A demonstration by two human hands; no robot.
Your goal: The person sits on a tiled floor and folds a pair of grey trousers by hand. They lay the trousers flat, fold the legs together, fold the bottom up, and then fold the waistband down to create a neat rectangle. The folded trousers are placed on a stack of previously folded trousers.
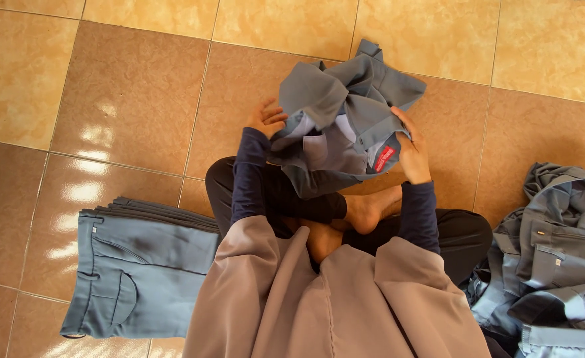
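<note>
While sitting cross-legged on tan tiled floor [133, 99] | L hand [264, 118] + R hand [412, 154] both gripping crumpled grey fabric trousers [345, 113], held up over knees | folded grey trousers stack [140, 265] at left | loose grey pile [558, 245] at right

Single head view, looking steeply down, close over lap, floor [133, 99].

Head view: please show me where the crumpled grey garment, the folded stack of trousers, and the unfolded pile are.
crumpled grey garment [345, 106], head view, upper bunched fabric
folded stack of trousers [140, 265], head view, top pair's seat
unfolded pile [558, 245], head view, middle fabric
</note>
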